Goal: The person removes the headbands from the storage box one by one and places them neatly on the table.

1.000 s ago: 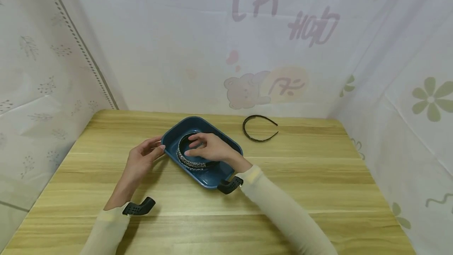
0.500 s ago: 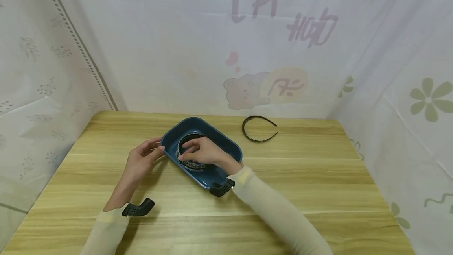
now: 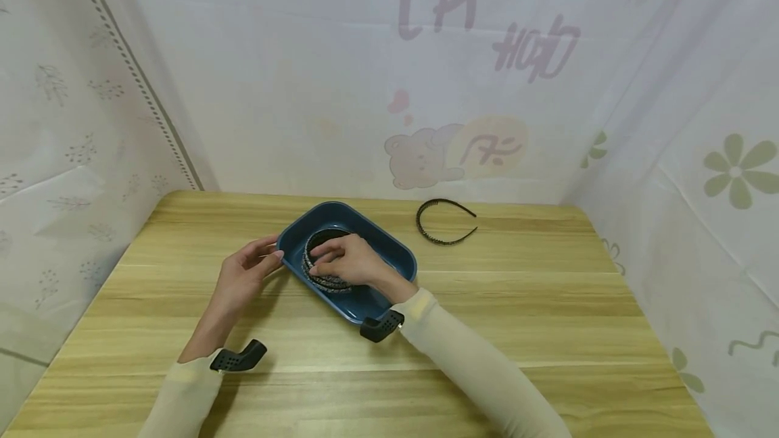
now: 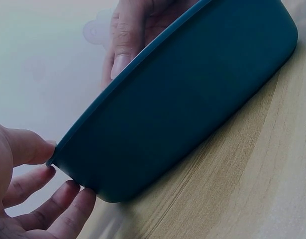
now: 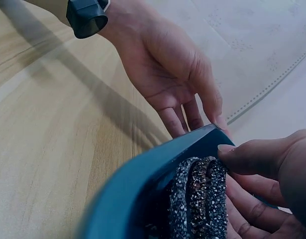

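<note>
A blue rectangular tray (image 3: 364, 306) sits at an angle on the table. My left hand (image 3: 242, 278) pinches its left corner, thumb on the rim and fingertips under it against the wall (image 4: 73, 177). Inside the tray lie glittery headbands (image 5: 198, 199), side by side in a nested stack, silver and dark. My right hand (image 3: 356, 263) reaches into the tray and pinches a headband, its thumb (image 5: 242, 155) at the top of the outermost band and its fingers on the inner side. The hand hides part of the stack in the head view.
A thin black toothed headband (image 3: 420, 223) lies on the wooden table (image 3: 517, 303), to the right of the tray and near the back edge. Printed white cloth (image 3: 304, 86) hangs behind and along both sides.
My right hand has moved a little left and down in the tray, its thumb and fingers closing onto the stack. The left hand and tray have stayed in place.
</note>
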Tool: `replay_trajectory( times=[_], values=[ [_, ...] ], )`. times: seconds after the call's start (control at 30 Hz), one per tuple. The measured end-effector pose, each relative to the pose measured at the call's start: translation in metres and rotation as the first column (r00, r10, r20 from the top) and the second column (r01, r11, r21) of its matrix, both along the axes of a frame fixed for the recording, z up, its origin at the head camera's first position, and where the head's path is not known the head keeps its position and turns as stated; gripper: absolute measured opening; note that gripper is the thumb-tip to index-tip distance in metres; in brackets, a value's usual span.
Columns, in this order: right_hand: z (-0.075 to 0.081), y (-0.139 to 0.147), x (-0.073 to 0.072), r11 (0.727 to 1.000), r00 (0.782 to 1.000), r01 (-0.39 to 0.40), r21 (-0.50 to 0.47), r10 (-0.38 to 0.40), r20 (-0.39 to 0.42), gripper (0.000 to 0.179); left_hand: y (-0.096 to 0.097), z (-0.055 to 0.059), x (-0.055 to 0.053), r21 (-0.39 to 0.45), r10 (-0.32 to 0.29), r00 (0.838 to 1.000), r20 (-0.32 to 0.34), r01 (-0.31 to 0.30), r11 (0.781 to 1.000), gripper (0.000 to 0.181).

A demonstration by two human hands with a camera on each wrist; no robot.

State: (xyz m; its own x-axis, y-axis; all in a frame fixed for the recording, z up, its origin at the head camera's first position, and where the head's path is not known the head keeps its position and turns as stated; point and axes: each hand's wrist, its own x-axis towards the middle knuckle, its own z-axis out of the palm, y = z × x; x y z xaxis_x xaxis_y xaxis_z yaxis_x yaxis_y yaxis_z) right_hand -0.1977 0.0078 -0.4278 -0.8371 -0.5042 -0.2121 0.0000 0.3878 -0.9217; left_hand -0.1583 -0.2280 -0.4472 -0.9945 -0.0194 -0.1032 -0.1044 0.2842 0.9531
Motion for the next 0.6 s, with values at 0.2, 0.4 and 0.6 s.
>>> replay_trajectory(
  times=[0.2,0.4,0.6],
  values=[
    [-0.0004,0.0012,0.0014,1.0,1.0,-0.004,-0.025,0.004,0.0,0.028,0.0,0.0002,-0.0004,-0.01,0.001,1.0,0.006,-0.001,1.0,0.055],
    [0.0009,0.004,0.0019,1.0,1.0,0.01,-0.021,-0.01,-0.009,0.028,0.0,0.0007,-0.0002,-0.005,-0.003,1.0,0.01,0.003,1.0,0.055],
    [0.0027,0.0066,0.0015,0.999,1.0,0.014,-0.029,-0.013,0.009,0.029,0.0005,0.0021,0.0004,-0.023,0.002,1.0,0.018,-0.002,1.0,0.056]
  ],
)
